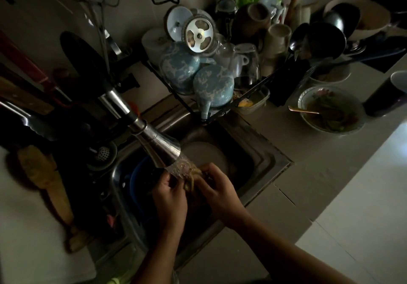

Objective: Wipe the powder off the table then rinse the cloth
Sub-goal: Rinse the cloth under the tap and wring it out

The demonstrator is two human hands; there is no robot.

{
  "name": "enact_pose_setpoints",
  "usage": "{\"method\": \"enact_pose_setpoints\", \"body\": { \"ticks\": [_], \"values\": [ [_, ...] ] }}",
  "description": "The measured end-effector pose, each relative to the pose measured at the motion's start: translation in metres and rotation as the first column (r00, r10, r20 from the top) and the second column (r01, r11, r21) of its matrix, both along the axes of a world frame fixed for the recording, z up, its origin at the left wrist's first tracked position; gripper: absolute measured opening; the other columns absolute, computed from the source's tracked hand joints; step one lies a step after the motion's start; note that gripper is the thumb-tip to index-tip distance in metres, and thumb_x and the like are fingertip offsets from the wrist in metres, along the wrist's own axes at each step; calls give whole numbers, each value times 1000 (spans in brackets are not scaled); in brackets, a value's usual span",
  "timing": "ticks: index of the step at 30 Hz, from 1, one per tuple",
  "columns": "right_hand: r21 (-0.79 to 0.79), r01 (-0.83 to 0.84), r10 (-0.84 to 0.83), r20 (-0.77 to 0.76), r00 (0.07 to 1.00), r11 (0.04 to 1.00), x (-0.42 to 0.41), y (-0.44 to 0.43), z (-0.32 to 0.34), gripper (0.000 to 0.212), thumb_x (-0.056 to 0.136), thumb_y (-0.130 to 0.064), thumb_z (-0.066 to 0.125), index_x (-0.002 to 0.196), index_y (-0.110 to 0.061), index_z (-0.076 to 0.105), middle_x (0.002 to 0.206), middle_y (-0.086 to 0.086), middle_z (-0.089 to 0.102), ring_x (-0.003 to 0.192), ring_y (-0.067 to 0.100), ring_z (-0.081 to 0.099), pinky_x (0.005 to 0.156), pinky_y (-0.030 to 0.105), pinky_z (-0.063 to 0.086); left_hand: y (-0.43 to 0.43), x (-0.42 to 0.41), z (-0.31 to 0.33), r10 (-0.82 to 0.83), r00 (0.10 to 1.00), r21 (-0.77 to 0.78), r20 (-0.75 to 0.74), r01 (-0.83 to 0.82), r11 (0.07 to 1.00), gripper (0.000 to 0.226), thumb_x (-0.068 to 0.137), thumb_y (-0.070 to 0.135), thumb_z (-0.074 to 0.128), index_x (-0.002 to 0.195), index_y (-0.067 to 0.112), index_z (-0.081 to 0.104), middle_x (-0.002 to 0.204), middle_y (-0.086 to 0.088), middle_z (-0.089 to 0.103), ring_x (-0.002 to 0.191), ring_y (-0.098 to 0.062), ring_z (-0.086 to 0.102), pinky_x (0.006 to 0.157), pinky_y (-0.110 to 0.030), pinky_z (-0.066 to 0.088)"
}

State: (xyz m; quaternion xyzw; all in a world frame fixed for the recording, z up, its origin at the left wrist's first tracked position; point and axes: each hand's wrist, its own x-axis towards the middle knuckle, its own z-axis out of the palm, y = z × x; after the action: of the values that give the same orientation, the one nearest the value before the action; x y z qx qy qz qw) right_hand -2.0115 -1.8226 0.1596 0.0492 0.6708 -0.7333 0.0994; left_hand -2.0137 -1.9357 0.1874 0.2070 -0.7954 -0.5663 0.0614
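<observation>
Over the steel sink point(267, 151) both hands hold a crumpled yellowish cloth point(191, 179) under water that pours from the metal tap head point(158, 146). My left hand point(170, 197) grips the cloth's left side and my right hand point(217, 191) grips its right side, fingers curled around it. Most of the cloth is hidden between the hands. The scene is dim.
A pale plate point(207, 155) and a blue bowl point(137, 180) lie in the sink. Behind it a dish rack point(220, 112) holds blue cups and lids. A flowered bowl point(330, 109) with a spoon and a dark mug point(387, 94) stand on the light counter point(330, 173) at right. A wooden utensil point(47, 184) lies at left.
</observation>
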Motion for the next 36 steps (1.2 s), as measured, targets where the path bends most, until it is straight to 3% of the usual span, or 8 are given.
{"method": "enact_pose_setpoints", "body": {
  "ticks": [4,9,11,15,20,25,29,36],
  "values": [
    [25,-10,11,-42,999,1000,-6,2,5,2,97,-19,62,98,-17,63,90,0,68,80,11,68,66,31,57,7,0,6,40,997,93,71,-46,995,33,97,8,55,127,20,61,106,12,62,99,-4,59,70,-1,45],
    [102,172,-175,18,984,980,-15,0,1,9,96,-16,64,104,-18,67,97,-1,69,87,10,69,71,27,56,25,16,11,-67,969,32,236,62,998,27,84,65,51,101,46,59,101,14,64,91,-5,63,77,-32,56],
    [38,172,-174,43,984,984,-7,-2,2,8,98,-15,61,103,-18,66,96,1,69,85,12,70,68,26,57,29,9,17,17,983,97,183,-35,995,12,88,53,55,99,47,59,102,15,64,89,-3,62,72,-25,53],
    [84,32,-28,-50,998,996,13,-6,2,14,99,-16,59,106,-25,66,100,1,69,90,16,71,75,32,61,16,-10,16,160,972,184,171,-191,964,33,98,13,55,129,23,60,117,5,63,91,-3,59,71,-16,46],
    [70,131,-127,-62,990,989,-5,-5,0,20,97,-10,60,103,-28,66,97,-4,68,88,13,71,70,24,57,18,-3,15,68,964,356,258,-160,920,15,97,23,58,98,37,64,102,4,70,91,-13,67,78,-37,57],
    [155,87,-70,-115,991,984,-2,-11,-2,19,96,-11,62,99,-29,64,95,-3,66,84,14,69,69,30,60,17,-7,15,120,944,374,309,-237,896,26,100,24,54,124,30,60,118,-5,67,101,-21,65,89,-46,55],
    [275,1,43,-155,987,961,-2,-10,-8,22,95,-13,64,92,-35,61,92,-7,63,81,7,66,64,18,52,16,-12,19,87,915,472,394,-282,835,27,101,39,48,126,38,57,118,-3,66,101,-23,64,93,-53,52],
    [220,196,-163,-157,974,956,-13,-6,-10,19,93,-8,66,107,-21,70,100,-6,69,90,8,68,74,29,59,35,6,19,6,924,581,382,-245,776,34,101,41,46,134,35,52,126,-5,62,114,-26,61,98,-54,49]
  ]
}}
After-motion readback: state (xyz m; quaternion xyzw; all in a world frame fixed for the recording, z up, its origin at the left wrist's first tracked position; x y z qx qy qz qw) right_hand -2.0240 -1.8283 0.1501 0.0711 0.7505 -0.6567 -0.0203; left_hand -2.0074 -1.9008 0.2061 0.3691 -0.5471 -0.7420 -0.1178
